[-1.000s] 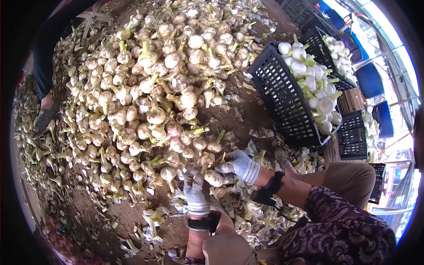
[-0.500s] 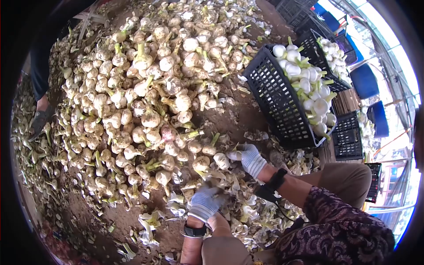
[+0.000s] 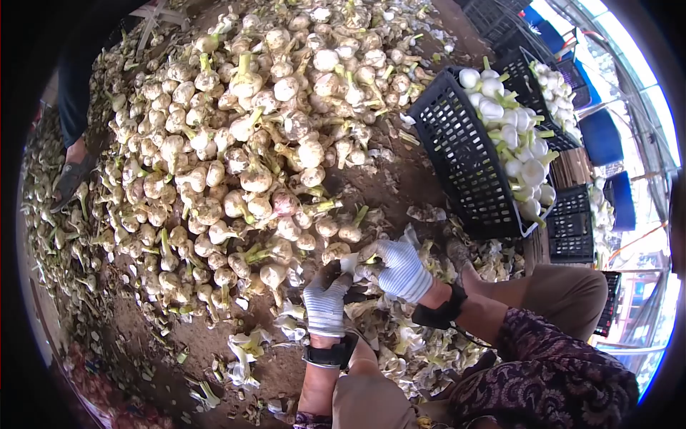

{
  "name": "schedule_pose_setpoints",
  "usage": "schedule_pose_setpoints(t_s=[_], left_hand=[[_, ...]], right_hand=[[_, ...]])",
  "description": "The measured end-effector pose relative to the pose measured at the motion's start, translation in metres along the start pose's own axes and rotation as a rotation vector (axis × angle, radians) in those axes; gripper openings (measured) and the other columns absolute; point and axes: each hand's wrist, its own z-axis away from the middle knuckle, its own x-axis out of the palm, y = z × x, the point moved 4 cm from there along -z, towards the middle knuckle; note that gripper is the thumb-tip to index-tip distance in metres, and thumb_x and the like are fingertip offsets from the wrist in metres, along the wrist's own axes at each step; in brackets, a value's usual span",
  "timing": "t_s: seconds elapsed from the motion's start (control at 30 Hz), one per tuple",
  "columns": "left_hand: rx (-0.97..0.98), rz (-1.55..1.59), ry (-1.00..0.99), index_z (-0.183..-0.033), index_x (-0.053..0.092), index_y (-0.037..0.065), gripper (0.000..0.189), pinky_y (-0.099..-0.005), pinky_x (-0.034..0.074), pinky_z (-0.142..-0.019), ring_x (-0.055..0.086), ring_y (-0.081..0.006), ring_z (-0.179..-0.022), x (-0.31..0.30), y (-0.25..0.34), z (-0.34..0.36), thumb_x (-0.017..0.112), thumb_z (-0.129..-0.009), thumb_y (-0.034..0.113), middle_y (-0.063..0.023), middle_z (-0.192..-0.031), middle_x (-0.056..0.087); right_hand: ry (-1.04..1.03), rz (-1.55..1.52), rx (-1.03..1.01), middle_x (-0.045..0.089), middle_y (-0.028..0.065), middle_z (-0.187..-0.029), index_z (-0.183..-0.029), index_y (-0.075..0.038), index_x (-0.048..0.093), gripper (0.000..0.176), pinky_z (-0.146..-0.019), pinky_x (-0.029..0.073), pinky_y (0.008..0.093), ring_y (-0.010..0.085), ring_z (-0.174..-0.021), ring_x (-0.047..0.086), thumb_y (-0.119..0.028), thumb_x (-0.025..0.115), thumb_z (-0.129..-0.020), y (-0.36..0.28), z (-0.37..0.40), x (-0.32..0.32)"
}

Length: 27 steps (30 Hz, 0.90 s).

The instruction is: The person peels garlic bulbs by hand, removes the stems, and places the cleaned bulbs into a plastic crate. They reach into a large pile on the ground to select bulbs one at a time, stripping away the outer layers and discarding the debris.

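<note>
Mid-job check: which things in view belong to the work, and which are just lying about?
Apparently in use:
- left hand, right hand
- white piece at their fingertips, probably garlic
- soiled garlic pile
- nearest black crate

Probably lying about:
- loose garlic skins
- blue containers

Pale piece (image 3: pixel 349 263): below-left of front crate (image 3: pixel 459 154), mostly covered by fingers; full shape can't be told.
Left hand (image 3: pixel 325 304): below-left of same crate, fingertips dark, blurred.
Right hand (image 3: pixel 400 270): just below crate, some fingers tucked from sight; grip unclear.
Other person's leg (image 3: pixel 73 107): far left of crate, top lost in dark edge.
Reddish heap (image 3: pixel 107 390): far lower left of crate, too dim.
</note>
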Motion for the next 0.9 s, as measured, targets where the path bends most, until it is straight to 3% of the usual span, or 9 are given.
schedule_pose_setpoints(t_s=[0.23,0.33,0.43,0.5,0.57,0.63,0.73,0.87,0.9], left_hand=[[-0.038,-0.095,0.058,-0.105,0.059,-0.006,0.025,-0.0272,0.051,-0.053,0.060,-0.0147,-0.061,-0.004,-0.001,0.011,0.057,-0.082,0.004,-0.0098,-0.080,0.062],[0.035,-0.294,0.133,-0.086,0.066,-0.003,0.016,-0.0223,0.036,-0.042,0.048,-0.0061,-0.047,0.002,0.008,0.012,0.065,-0.081,0.012,-0.0007,-0.060,0.057],[0.024,-0.363,0.128,-0.083,0.067,-0.002,0.014,-0.0222,0.037,-0.043,0.048,-0.0057,-0.047,0.005,0.007,0.005,0.065,-0.080,0.011,-0.0004,-0.059,0.056],[0.050,-0.326,0.122,-0.081,0.068,-0.002,0.012,-0.0220,0.038,-0.047,0.048,-0.0052,-0.051,0.004,0.002,-0.001,0.064,-0.079,0.009,0.0002,-0.060,0.057],[0.195,-0.301,0.105,-0.083,0.068,-0.003,0.012,-0.0221,0.038,-0.050,0.048,-0.0050,-0.056,0.003,0.001,-0.004,0.063,-0.079,0.007,0.0005,-0.062,0.059],[0.207,-0.266,0.100,-0.084,0.069,-0.003,0.013,-0.0229,0.039,-0.053,0.047,-0.0051,-0.059,0.001,-0.003,-0.005,0.063,-0.078,0.007,0.0012,-0.064,0.060],[0.247,-0.596,0.194,-0.078,0.067,-0.003,0.013,-0.0258,0.041,-0.052,0.046,-0.0056,-0.057,-0.008,-0.001,-0.003,0.066,-0.075,0.010,-0.0020,-0.061,0.060],[0.608,-1.198,0.336,-0.069,0.061,0.004,0.005,-0.0391,0.045,-0.051,0.056,-0.0338,-0.052,-0.046,-0.019,-0.006,0.061,-0.070,0.009,-0.0163,-0.058,0.056],[0.526,-1.219,0.327,-0.078,0.063,0.005,0.008,-0.0405,0.047,-0.055,0.058,-0.0336,-0.057,-0.047,-0.015,-0.001,0.060,-0.071,0.008,-0.0155,-0.062,0.058]], right_hand=[[0.026,0.004,0.129,0.064,0.0091,-0.075,-0.079,-0.007,0.062,0.017,-0.063,0.048,0.0320,0.0237,-0.068,0.063,-0.015,0.075,-0.069,-0.005,-0.006,-0.011],[0.035,0.137,-0.010,0.063,0.0091,-0.074,-0.078,-0.007,0.062,0.018,-0.062,0.049,0.0322,0.0233,-0.065,0.062,-0.016,0.075,-0.070,-0.008,-0.004,-0.010],[0.010,0.319,-0.117,0.063,0.0089,-0.070,-0.077,-0.006,0.062,0.017,-0.057,0.049,0.0318,0.0214,-0.062,0.063,-0.016,0.074,-0.071,-0.010,0.000,-0.008],[0.052,-0.079,0.085,0.062,0.0069,-0.068,-0.080,-0.006,0.062,0.015,-0.052,0.048,0.0309,0.0173,-0.057,0.063,-0.013,0.073,-0.072,0.007,0.001,-0.007],[0.084,-0.018,0.128,0.062,0.0063,-0.066,-0.084,-0.003,0.062,0.014,-0.046,0.048,0.0295,0.0157,-0.053,0.062,-0.009,0.071,-0.074,0.012,0.004,-0.014],[0.061,-0.821,0.762,0.063,0.0073,-0.067,-0.086,0.000,0.062,0.015,-0.043,0.050,0.0287,0.0166,-0.050,0.061,-0.010,0.069,-0.077,0.027,0.014,-0.007],[0.019,-1.064,0.872,0.064,0.0087,-0.071,-0.092,0.002,0.062,0.020,-0.045,0.053,0.0311,0.0183,-0.053,0.062,-0.014,0.066,-0.081,0.043,0.023,-0.004],[0.045,-1.381,1.073,0.065,0.0089,-0.076,-0.096,0.003,0.061,0.021,-0.054,0.057,0.0361,0.0206,-0.065,0.065,-0.015,0.061,-0.085,0.036,0.021,-0.007],[0.044,-1.380,1.073,0.065,0.0089,-0.076,-0.096,0.003,0.061,0.021,-0.054,0.057,0.0361,0.0206,-0.065,0.065,-0.015,0.061,-0.085,0.031,0.019,-0.009]])
